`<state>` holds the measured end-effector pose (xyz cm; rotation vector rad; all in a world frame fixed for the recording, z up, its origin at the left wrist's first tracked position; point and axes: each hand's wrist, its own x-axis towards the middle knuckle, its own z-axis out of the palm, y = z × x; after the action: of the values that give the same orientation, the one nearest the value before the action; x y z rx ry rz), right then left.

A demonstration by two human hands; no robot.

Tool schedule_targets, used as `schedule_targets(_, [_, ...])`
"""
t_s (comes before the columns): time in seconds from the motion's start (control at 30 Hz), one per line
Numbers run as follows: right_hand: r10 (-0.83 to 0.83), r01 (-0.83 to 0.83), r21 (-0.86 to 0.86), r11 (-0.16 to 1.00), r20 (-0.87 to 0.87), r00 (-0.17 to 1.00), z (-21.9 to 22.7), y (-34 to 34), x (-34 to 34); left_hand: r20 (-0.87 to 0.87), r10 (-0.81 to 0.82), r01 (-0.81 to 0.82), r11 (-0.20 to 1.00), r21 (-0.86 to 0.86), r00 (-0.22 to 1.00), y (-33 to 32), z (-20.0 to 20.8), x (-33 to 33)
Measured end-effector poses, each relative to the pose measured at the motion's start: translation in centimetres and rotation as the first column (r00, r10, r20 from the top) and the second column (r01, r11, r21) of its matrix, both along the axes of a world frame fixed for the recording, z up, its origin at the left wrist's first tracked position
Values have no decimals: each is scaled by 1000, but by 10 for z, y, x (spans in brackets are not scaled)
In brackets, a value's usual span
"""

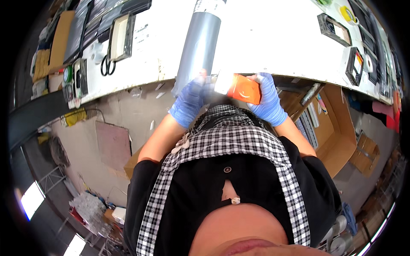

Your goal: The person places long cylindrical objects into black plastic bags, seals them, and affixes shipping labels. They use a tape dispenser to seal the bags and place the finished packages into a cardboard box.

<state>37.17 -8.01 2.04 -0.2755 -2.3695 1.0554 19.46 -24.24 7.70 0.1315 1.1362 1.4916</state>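
At the white workbench's edge point(273, 70), the right hand point(268, 99) clasps a small orange box point(244, 89). The left hand point(188, 101) curls round the grey roll's point(199, 45) near end. Better to steady the box close against the bench while working it.

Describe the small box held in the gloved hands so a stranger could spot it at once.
Start at the long white worktable and follow its near edge to the grey roll lying across it. Just right of the roll's near end, the right hand in a blue glove grips a small box. It is the only bright orange item there, with a white end.
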Motion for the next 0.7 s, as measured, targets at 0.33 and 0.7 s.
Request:
schedule_targets(0.33, [25, -25, 27, 999, -3, 1000, -3, -47, -4, -507, 71, -205, 955, -213, 859, -47, -41, -3])
schedule_targets(0.7, [-34, -1, 126, 992, 275, 961, -118, 12, 43, -915, -402, -556, 759, -338, 8, -68, -121, -84])
